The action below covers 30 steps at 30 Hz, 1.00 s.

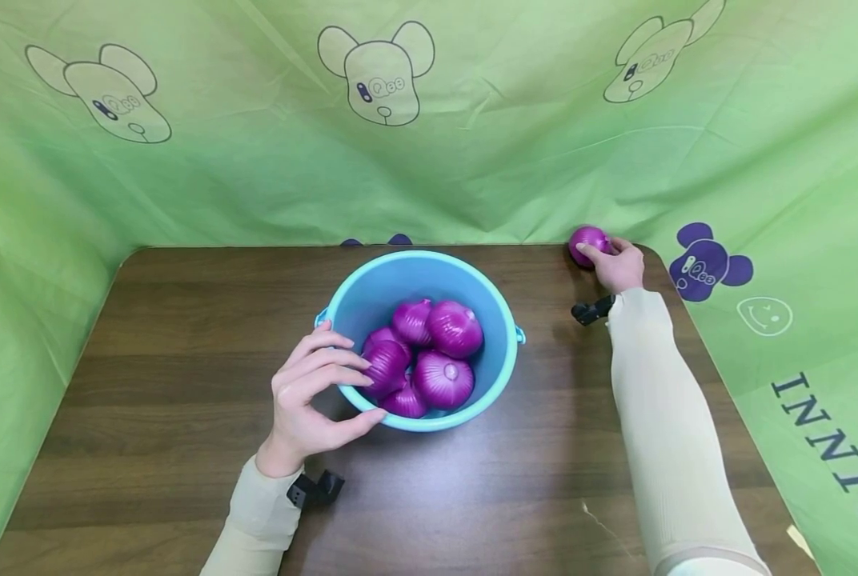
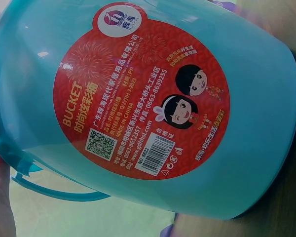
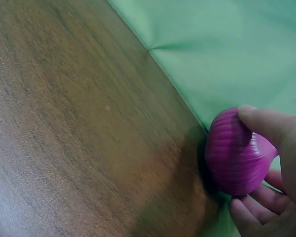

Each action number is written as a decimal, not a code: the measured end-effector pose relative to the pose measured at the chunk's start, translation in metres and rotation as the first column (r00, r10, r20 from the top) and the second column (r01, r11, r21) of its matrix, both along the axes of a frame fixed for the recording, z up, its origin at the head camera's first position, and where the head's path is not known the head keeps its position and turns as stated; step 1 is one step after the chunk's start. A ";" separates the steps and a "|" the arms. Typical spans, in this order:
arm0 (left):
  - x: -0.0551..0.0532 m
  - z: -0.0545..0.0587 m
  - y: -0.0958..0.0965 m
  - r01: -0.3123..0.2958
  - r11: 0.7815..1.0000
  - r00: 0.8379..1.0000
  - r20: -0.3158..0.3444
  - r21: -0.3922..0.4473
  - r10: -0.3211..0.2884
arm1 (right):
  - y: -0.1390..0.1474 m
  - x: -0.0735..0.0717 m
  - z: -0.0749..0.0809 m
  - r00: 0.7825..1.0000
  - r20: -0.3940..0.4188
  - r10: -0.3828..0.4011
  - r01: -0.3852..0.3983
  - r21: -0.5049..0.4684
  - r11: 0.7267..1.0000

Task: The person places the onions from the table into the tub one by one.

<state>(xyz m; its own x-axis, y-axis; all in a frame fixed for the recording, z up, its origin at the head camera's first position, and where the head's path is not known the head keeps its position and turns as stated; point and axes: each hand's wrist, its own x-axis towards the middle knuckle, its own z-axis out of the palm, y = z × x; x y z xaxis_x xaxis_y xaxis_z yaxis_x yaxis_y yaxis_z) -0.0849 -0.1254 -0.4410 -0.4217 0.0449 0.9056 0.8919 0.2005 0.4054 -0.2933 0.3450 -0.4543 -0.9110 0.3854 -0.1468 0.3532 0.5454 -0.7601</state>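
A light blue bucket (image 1: 503, 376) stands on the table with several purple onions (image 1: 444, 381) in it. My left hand (image 1: 312, 394) holds the bucket's near left rim, its fingers reaching over the edge and its thumb at the front of the rim. In the left wrist view the bucket's side shows a red round label (image 2: 143, 94). At the table's far right corner my right hand (image 1: 622, 266) grips another purple onion (image 1: 587, 245). Seen from the right wrist, the thumb lies on top of this onion (image 3: 237, 158) and the fingers are under its side.
The brown wooden table (image 1: 184, 384) ends at the back against a green printed cloth (image 1: 242, 176), which also hangs at both sides. A blue handle (image 2: 64, 195) hangs along the bucket's side. Both wrists wear a black camera mount (image 1: 317, 488).
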 end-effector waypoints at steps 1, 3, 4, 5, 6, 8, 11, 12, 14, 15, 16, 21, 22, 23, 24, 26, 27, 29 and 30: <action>0.000 0.000 0.000 -0.001 1.000 1.000 0.001 -0.002 0.001 | 0.000 0.000 0.000 1.000 0.001 0.002 -0.002 0.001 1.000; 0.000 0.000 0.000 -0.003 1.000 1.000 0.004 -0.003 0.003 | -0.001 -0.001 -0.001 1.000 0.003 0.006 -0.006 0.001 1.000; 0.000 0.000 0.000 -0.004 1.000 1.000 0.006 -0.004 0.005 | -0.001 -0.001 -0.001 1.000 0.001 0.007 -0.007 -0.001 1.000; 0.000 0.000 0.000 -0.006 1.000 1.000 0.007 -0.004 0.006 | -0.002 0.000 -0.001 1.000 -0.001 0.009 -0.009 -0.003 1.000; 0.001 0.000 0.000 -0.006 1.000 1.000 0.008 -0.006 0.006 | -0.002 0.000 -0.002 1.000 -0.004 0.010 -0.010 -0.005 1.000; 0.001 0.000 0.000 -0.008 1.000 1.000 0.009 -0.009 0.008 | -0.002 0.000 -0.003 1.000 -0.010 0.011 -0.011 -0.010 1.000; 0.001 0.000 0.000 -0.009 1.000 1.000 0.005 -0.007 0.009 | -0.001 0.000 -0.005 1.000 -0.019 0.007 -0.008 -0.020 1.000; 0.001 0.000 0.000 -0.009 1.000 1.000 0.003 -0.008 0.009 | -0.001 0.000 -0.006 1.000 -0.022 0.006 -0.007 -0.023 1.000; 0.000 0.000 0.000 -0.009 1.000 1.000 -0.002 -0.004 0.009 | 0.000 0.000 -0.007 1.000 -0.028 0.002 -0.003 -0.026 1.000; 0.000 -0.001 0.000 -0.008 1.000 1.000 -0.003 -0.003 0.008 | 0.000 0.000 -0.007 1.000 -0.030 -0.001 0.000 -0.028 1.000; 0.000 -0.001 0.000 -0.007 1.000 1.000 -0.003 -0.003 0.007 | -0.001 0.000 -0.007 0.999 -0.034 -0.003 0.002 -0.032 0.999; 0.000 -0.001 -0.001 -0.008 1.000 1.000 0.001 -0.004 0.008 | -0.009 0.005 -0.001 0.997 -0.075 -0.014 0.007 -0.085 0.996; 0.000 -0.001 -0.001 -0.008 1.000 1.000 0.001 -0.004 0.008 | -0.011 0.007 0.001 0.996 -0.087 -0.017 0.009 -0.101 0.995; 0.000 -0.001 -0.001 -0.008 1.000 1.000 0.001 -0.003 0.008 | -0.014 0.008 0.004 0.995 -0.103 -0.020 0.008 -0.117 0.993; 0.000 -0.001 -0.001 -0.008 1.000 1.000 0.000 -0.002 0.008 | -0.017 0.010 0.006 0.993 -0.118 -0.023 0.007 -0.133 0.991; 0.000 -0.001 -0.001 -0.006 1.000 1.000 0.002 -0.004 0.006 | -0.022 0.015 0.010 0.988 -0.150 -0.026 0.002 -0.155 0.988; 0.000 -0.001 -0.001 -0.006 1.000 1.000 0.002 -0.004 0.006 | -0.024 0.018 0.012 0.986 -0.162 -0.026 -0.001 -0.167 0.986; 0.000 -0.001 -0.001 -0.006 1.000 1.000 0.003 -0.005 0.006 | -0.029 0.023 0.016 0.981 -0.192 -0.023 -0.015 -0.196 0.980; 0.000 -0.001 -0.001 -0.007 1.000 1.000 0.004 -0.005 0.007 | -0.032 0.026 0.018 0.979 -0.203 -0.021 -0.022 -0.210 0.977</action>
